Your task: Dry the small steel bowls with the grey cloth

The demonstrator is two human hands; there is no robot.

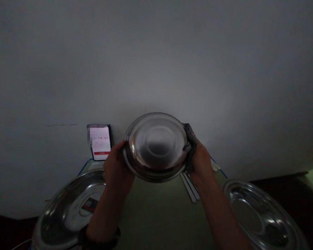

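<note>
I hold a round steel plate [156, 146] up in front of me, tilted so its shiny face points at me. My left hand [117, 166] grips its left rim with the fingers wrapped behind. My right hand [202, 163] is closed on a grey patterned cloth [190, 144] pressed against the plate's right rim. The plate hovers above a greenish table [156, 211].
A large steel dish [65, 211] lies at the lower left and another steel plate [261, 215] at the lower right. A lit phone [101, 142] leans on the grey wall behind. White flat strips [190, 187] lie under my right hand.
</note>
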